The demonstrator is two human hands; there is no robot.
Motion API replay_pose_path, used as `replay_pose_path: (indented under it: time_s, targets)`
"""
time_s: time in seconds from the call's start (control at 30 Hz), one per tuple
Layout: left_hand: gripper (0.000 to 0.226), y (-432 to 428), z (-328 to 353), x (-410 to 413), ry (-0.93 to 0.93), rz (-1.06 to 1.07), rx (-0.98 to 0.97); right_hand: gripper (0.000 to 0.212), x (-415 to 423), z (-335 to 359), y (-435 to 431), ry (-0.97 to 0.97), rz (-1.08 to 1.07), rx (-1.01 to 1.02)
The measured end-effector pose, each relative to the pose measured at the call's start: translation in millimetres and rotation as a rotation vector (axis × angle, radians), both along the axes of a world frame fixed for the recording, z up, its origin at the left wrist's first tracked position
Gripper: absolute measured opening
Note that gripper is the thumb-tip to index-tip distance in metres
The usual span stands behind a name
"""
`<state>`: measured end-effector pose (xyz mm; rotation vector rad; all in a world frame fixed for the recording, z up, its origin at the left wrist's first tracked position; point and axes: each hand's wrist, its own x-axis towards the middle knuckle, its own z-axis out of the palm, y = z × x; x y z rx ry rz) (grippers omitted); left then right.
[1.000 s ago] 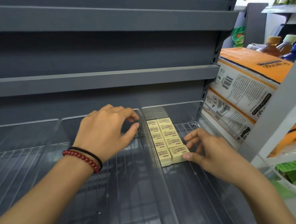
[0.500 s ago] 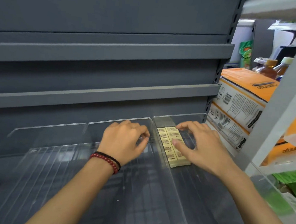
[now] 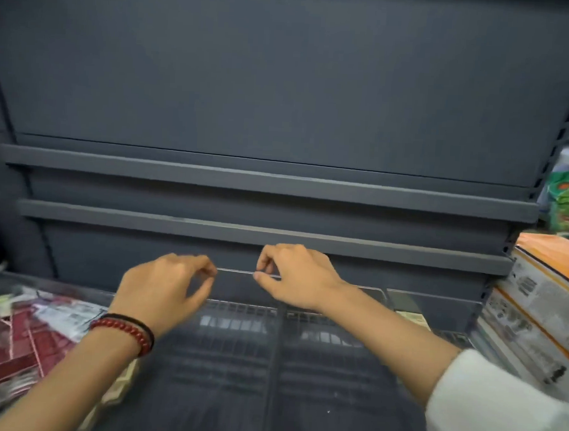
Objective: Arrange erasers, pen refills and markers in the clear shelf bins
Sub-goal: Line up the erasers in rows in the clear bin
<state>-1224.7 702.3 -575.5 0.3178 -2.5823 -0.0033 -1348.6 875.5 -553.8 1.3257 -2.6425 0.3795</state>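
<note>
Clear shelf bins (image 3: 319, 349) were ranged along the wire shelf (image 3: 238, 308), and most were seen bare. Blurred red packets (image 3: 13, 333) were heaped at the shelf's left end; their contents could not be told. The left hand (image 3: 167, 288) and right hand (image 3: 293, 275) were pinched onto a middle bin's rear rim. Erasers (image 3: 410, 316) were glimpsed as a pale sliver in a bin toward the right end. Only these were judged placed; refills and markers were judged outstanding.

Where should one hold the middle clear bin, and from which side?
On the clear bin, pinch the thin back rim from above: that wall stands upright and its top edge is free. The right hand pinches there.
</note>
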Motion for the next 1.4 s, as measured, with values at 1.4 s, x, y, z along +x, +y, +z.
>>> replay_pose_path:
  time_s: [1.4]
  targets:
    - [0.055,-273,-55,142,-0.652,0.757,0.175,0.015,71,-97,-321,-0.124,0.565,-0.271]
